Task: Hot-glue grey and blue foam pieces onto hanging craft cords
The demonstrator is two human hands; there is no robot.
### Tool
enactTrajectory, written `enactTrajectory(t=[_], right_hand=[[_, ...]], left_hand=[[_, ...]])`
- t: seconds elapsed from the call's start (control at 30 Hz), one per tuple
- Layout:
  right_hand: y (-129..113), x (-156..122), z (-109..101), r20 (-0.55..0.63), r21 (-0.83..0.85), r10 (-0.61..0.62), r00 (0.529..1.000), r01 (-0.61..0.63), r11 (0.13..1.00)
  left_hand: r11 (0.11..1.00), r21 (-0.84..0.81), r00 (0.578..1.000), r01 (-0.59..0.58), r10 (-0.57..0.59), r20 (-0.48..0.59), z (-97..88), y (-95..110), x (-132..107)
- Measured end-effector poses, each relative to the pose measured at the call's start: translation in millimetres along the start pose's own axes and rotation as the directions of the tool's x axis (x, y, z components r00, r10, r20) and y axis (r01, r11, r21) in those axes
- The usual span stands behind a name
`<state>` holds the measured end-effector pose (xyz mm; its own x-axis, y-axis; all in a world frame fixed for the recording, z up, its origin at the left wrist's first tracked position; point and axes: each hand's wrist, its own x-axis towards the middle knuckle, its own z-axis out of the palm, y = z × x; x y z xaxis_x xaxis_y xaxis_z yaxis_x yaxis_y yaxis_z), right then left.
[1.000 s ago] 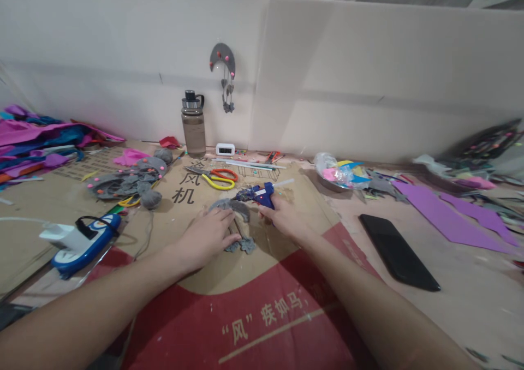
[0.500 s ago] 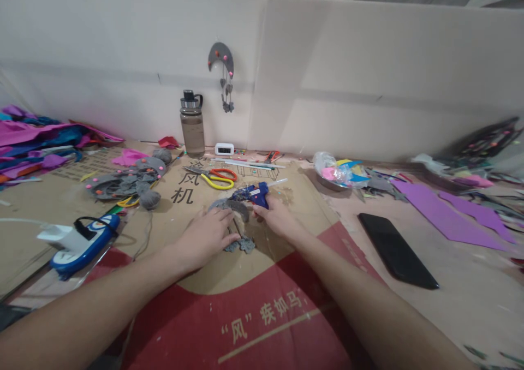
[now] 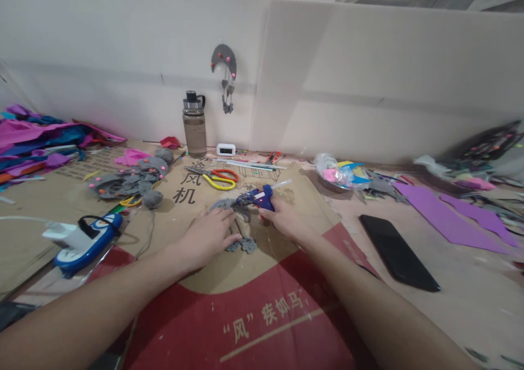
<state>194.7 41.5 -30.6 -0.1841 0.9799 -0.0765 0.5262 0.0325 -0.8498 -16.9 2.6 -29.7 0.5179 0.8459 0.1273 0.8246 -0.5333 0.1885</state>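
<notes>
My right hand (image 3: 282,217) is wrapped around a blue hot glue gun (image 3: 264,196) with a clear glue stick coming out of its back. Its nozzle points left and is over a grey felt moon (image 3: 223,202). My left hand (image 3: 210,233) lies flat on the lower left part of that felt, fingers stretched and covering some of it. Small grey felt flowers (image 3: 246,244) hang from cords below it, by my left thumb. Behind the glue gun lie scissors (image 3: 219,179) with red and yellow handles.
A cardboard sheet (image 3: 262,315) covers the middle of the table. A water bottle (image 3: 195,127) stands by the wall, where a finished-looking felt moon (image 3: 224,58) hangs. At left is a blue power strip (image 3: 88,250); at right, a black phone (image 3: 397,252) and purple felt (image 3: 446,217).
The glue gun in my right hand has shifted slightly to the right, its nozzle now over the upper part of the felt moon. My left hand stays in place on the felt.
</notes>
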Motion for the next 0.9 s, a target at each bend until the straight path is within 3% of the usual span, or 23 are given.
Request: enactTrajectory(t=[0.27,0.53,0.7,0.9], right_hand=[[5.4,4.4,-3.9,-0.124,-0.007,-0.005,0.992,0.004,1.000],[11.4,7.3,-12.4,-0.158,0.137,0.040,0.987,-0.018,0.990],[18.0,14.8,-17.8,-0.211,0.164,0.042,0.977,-0.007,0.986],[22.7,18.3,-32.3,-0.274,0.170,0.052,0.960,-0.005,0.985]], left_hand=[[1.000,-0.015,1.000,-0.008,0.008,-0.020,-1.3,-0.6,-0.6],[0.992,-0.100,0.996,-0.081,0.078,-0.035,-28.7,5.7,0.6],[0.987,-0.109,0.978,-0.119,0.097,-0.183,-35.4,1.7,0.1],[0.975,-0.221,0.932,0.010,-0.089,-0.350,-43.3,-19.9,4.5]])
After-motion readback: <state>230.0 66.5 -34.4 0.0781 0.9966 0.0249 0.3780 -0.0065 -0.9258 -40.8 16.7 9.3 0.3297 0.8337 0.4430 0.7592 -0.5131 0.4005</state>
